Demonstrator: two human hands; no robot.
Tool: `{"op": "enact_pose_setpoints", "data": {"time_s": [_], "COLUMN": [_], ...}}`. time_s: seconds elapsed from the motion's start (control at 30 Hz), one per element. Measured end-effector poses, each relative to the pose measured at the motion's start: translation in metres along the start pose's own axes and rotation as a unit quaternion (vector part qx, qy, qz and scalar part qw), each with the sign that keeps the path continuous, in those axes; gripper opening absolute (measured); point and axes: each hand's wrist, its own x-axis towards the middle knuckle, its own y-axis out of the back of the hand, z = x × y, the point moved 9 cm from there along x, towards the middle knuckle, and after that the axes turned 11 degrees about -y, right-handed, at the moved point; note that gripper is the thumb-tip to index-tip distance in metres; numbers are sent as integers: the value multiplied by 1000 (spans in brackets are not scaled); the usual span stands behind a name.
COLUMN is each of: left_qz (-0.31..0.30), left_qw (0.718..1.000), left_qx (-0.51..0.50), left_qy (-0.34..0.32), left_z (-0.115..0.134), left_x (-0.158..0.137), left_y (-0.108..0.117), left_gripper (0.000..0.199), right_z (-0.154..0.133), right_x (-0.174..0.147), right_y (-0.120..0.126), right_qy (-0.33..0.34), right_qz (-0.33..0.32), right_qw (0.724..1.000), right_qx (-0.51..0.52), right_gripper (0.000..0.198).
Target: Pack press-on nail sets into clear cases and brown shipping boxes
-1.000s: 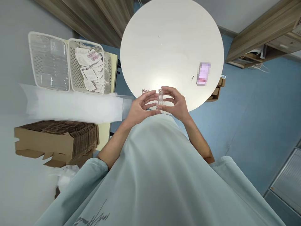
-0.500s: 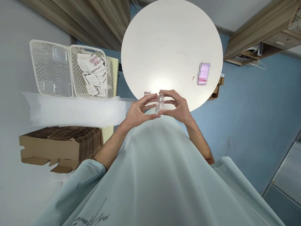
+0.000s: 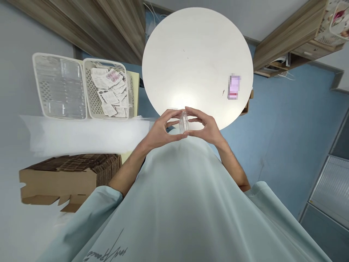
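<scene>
Between my two hands, at the near edge of the table, is a small clear plastic case (image 3: 183,123), held upright on its narrow side. My left hand (image 3: 160,131) grips it from the left, with the thumb at its near end and the fingers at its far end. From the right, my right hand (image 3: 207,127) pinches the same two ends. A small pale item (image 3: 172,108) shows just past my left fingers on the table; most of it is hidden.
A round white table (image 3: 196,43) bears a blurred pinkish item (image 3: 234,87). To the left stand a basket of clear plastic cases (image 3: 61,89), a basket of printed cards (image 3: 109,91), white translucent sheets (image 3: 87,135) and a stack of folded cardboard boxes (image 3: 58,183).
The two parts of the clear case have come closer together as my hands squeeze in. My left fingers now cover more of the small item behind them. The view has shifted slightly.
</scene>
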Motion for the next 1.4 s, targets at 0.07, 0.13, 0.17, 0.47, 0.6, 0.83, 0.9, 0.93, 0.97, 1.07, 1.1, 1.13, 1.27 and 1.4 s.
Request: {"op": "enact_pose_setpoints", "data": {"time_s": [0.07, 0.13, 0.17, 0.47, 0.6, 0.83, 0.9, 0.93, 0.97, 1.07, 1.1, 1.13, 1.27, 1.4], "left_qz": [-12, -23, -28, -28, -35, -34, -35, -34, -31, -6, 3, 8, 1, -1], "left_qw": [1000, 999, 999, 999, 999, 999, 999, 999, 999, 999, 998, 997, 995, 997], "left_qx": [-3, -16, -24, -37, -26, -12, -12, -14, -15, -33, -44, -57, -83, -71], "left_qy": [7, 15, 19, 12, 10, 14, 17, 20, 24, 42, 47, 49, 48, 42], "left_z": [0, 0, 0, -6, -4, -8, -12, -14, -17, -25, -27, -29, -32, -36], "left_x": [2, 3, 4, 1, -3, -2, -2, -2, -2, -2, -1, 0, 2, -2], "left_y": [1, 1, 1, -1, -5, 1, 2, 3, 3, 5, 4, 3, -3, -4], "left_gripper": [88, 86, 85, 83, 82, 85, 85, 85, 86, 86, 86, 86, 83, 86], "right_z": [-1, -1, -1, 12, 12, 16, 18, 19, 20, 26, 28, 29, 32, 33], "right_x": [-2, -3, -4, -5, -6, -5, -4, -3, -2, 1, 1, 2, -1, -6], "right_y": [-2, -3, -3, -4, -5, -7, -8, -8, -8, -7, -7, -7, -12, -17], "right_qy": [-3, -8, -10, -16, -1, 4, 9, 10, 7, -12, -20, -27, -49, -57], "right_qz": [14, 24, 28, 14, 16, 5, 2, 2, 4, 12, 12, 11, -11, -34], "right_qw": [1000, 1000, 1000, 1000, 1000, 1000, 1000, 1000, 1000, 1000, 999, 999, 998, 997], "right_qx": [-5, -5, -2, 18, 8, 5, 12, 15, 18, 24, 23, 23, 27, 27], "right_gripper": [89, 87, 88, 90, 88, 91, 89, 89, 91, 109, 115, 119, 109, 100]}}
